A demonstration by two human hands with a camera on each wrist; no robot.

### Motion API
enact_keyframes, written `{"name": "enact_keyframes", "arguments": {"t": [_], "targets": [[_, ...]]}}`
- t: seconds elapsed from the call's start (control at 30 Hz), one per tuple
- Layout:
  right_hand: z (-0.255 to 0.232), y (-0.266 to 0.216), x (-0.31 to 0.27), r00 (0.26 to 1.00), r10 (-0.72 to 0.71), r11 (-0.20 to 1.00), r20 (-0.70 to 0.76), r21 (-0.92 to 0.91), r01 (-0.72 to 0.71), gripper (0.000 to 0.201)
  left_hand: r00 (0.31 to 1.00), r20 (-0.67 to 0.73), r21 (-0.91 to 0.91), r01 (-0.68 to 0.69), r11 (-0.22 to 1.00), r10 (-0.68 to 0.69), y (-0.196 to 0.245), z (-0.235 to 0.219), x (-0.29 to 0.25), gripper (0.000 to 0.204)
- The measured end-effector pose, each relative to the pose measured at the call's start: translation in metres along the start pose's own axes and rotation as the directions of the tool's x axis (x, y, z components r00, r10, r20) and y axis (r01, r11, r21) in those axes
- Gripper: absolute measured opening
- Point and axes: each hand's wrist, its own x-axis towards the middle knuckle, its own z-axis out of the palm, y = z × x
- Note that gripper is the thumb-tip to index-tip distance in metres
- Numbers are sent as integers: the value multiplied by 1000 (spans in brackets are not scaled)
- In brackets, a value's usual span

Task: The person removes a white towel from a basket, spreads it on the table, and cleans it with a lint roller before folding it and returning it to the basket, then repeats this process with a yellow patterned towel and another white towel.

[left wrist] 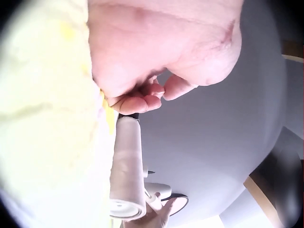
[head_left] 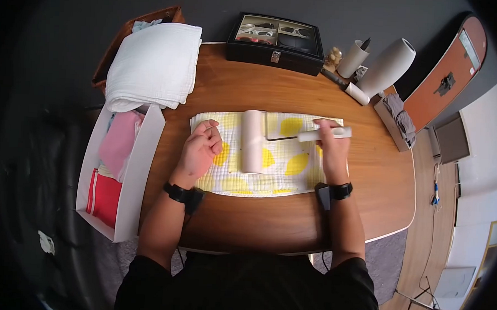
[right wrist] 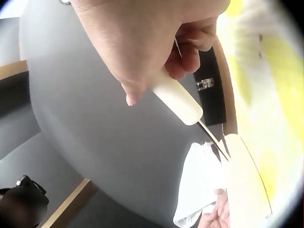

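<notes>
A lint roller with a white sticky cylinder point(head_left: 253, 142) lies across the folded cloth point(head_left: 296, 182), white with yellow lemon prints. My right hand point(head_left: 333, 153) grips its white handle point(head_left: 310, 134); in the right wrist view the fingers curl round the handle point(right wrist: 178, 100). On the cloth's left part rests my left hand point(head_left: 200, 153), loosely curled with nothing in it, beside the cylinder but apart from it. The left wrist view shows this hand point(left wrist: 161, 52) at the cloth's surface, with the roller point(left wrist: 127, 166) beyond its fingertips.
White box point(head_left: 125, 205) with pink and red cloths stands at left; behind it, a folded white towel point(head_left: 152, 62) lies over a brown basket point(head_left: 110, 55). A black glasses case point(head_left: 275, 57), a white hair dryer point(head_left: 388, 64), a grey-filled box point(head_left: 391, 125) and a mirror point(head_left: 446, 72) line the table's back and right.
</notes>
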Motion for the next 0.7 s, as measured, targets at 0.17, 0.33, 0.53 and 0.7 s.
{"name": "enact_keyframes", "arguments": {"t": [0.17,0.33,0.53,0.7], "targets": [[-2,17,3,992,121,984,-21,132,-117,25,998,-64,-65,-12,998,8,-2,-4,-1,24],[-78,29,31,971,77,990,-225,136,-47,27,999,-44,-3,-15,1000,14,-5,-3,2,20],[-96,32,34,963,51,989,-265,150,-11,28,998,-60,47,12,999,-9,-5,2,2,19],[-58,7,2,951,100,931,291,309,-193,27,999,-44,62,-3,998,6,-4,0,0,19]]}}
